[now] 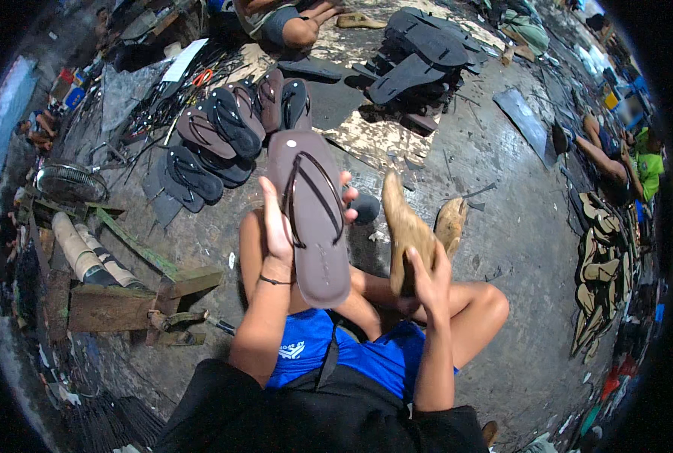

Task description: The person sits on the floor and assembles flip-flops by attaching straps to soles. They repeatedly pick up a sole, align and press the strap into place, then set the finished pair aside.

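A brown flip-flop (pixel 321 257) with thin, dark shiny straps is held up before me, sole lying along my left hand (pixel 278 230). That hand wraps it from beneath, its thumb on the left edge and fingertips showing past the right edge. My right hand (pixel 427 275) grips a worn wooden shoe last (pixel 406 223), narrow end pointing away from me. On the floor just beyond it lies a second wooden last (pixel 451 219). A small dark round object (pixel 364 209) shows behind the flip-flop; its kind is unclear.
Several finished flip-flops (pixel 235 124) cluster at the far left. A pile of black soles (pixel 419 57) stands far ahead. Tan sandals (pixel 599 257) line the right side. A wooden frame (pixel 110 306) and a fan (pixel 69 181) are at left. Other people (pixel 638 162) sit nearby.
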Demonstrator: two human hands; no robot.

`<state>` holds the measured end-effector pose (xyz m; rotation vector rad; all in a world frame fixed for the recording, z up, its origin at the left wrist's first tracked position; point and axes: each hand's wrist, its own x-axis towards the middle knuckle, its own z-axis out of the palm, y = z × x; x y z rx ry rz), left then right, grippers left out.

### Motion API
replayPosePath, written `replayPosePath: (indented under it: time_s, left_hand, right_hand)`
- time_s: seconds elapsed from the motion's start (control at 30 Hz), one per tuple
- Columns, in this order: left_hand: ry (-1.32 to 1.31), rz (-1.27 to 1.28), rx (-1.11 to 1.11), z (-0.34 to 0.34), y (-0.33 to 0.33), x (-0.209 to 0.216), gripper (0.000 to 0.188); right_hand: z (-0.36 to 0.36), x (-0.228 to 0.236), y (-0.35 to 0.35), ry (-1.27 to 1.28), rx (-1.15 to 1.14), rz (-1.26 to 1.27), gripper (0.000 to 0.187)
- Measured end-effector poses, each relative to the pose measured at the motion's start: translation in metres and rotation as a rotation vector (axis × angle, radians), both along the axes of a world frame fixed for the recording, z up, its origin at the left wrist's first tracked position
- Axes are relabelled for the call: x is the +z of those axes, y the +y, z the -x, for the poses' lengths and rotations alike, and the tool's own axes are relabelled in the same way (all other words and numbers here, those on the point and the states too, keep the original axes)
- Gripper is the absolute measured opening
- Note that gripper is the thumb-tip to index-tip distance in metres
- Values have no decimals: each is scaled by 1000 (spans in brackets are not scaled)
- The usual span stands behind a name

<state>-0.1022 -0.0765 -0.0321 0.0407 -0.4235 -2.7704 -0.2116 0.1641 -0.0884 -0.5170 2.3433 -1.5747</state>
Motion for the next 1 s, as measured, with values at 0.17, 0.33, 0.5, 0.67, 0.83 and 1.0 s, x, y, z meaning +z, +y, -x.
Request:
replayPosePath:
  time_s: [0.17,0.33,0.5,0.67,0.83,1.0]
  left_hand:
    - [39,-61,-107,1,29,-6,97]
    - [-64,-7,-109,5,33,-14,92]
    - [-310,298,35,21,37,-5,63]
    - [-465,531,131,20,44,14,54]
    - [-311,397,45,16,42,6,36]
    - [-367,541,34,19,55,39,45]
  right_hand:
    - [45,-90,-26,318,-148,-457,49]
    - [7,-21,-36,-31,25,155,38]
    - [-44,35,-23,-1041,389,881,27]
    - [-53,33,-17,-1119,424,926,32]
    - [-59,39,-16,-1034,536,1018,37]
    - [-57,40,-8,-1009,574,959,47]
